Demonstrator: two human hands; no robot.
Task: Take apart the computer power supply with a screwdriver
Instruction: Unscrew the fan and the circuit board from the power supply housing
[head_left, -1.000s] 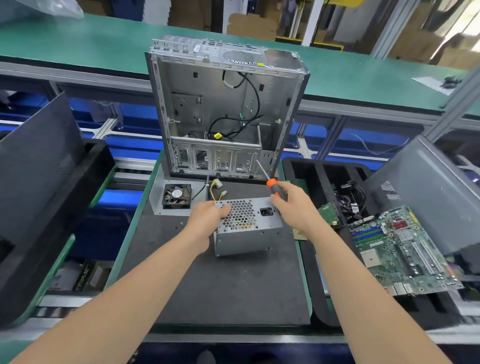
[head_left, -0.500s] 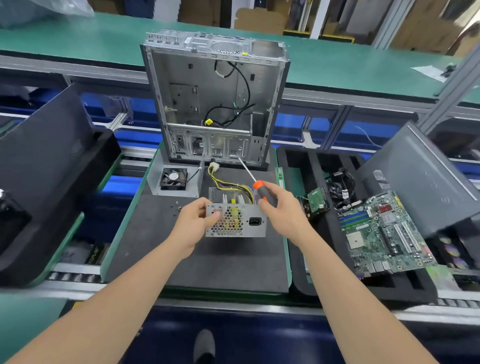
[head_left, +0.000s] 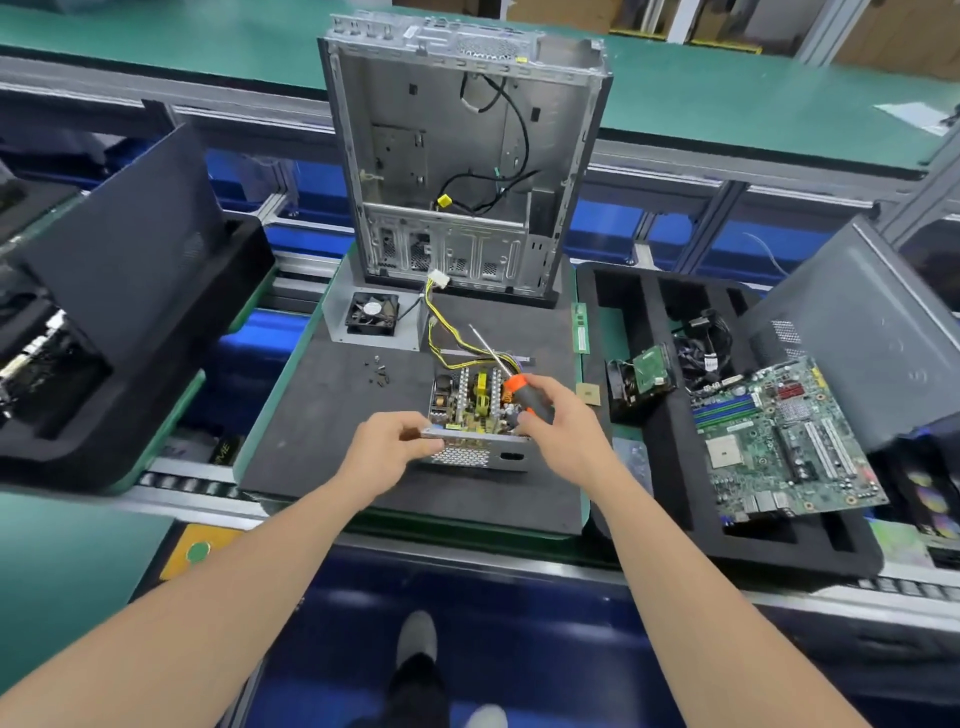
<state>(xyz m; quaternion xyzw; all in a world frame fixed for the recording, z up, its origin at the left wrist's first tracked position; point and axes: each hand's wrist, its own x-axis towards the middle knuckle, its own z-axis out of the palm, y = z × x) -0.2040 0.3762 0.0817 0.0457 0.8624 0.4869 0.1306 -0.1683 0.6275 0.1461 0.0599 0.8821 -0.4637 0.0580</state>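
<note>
The silver power supply lies on the dark mat with its open top facing up, showing its circuit board and yellow parts. Yellow and black cables run from it toward the case. My left hand grips the front left edge of its housing. My right hand holds the screwdriver by its black and orange handle, the shaft pointing up and away to the left. The same hand's fingers touch the housing's right side.
The stripped computer case stands upright at the mat's far edge. A fan on a metal plate and several loose screws lie left of the supply. A black foam tray at right holds a motherboard and drive. Grey side panels lean at both sides.
The power supply has been turned so its open top with the circuit board faces up. Both hands stayed on it and the view moved down and closer.
</note>
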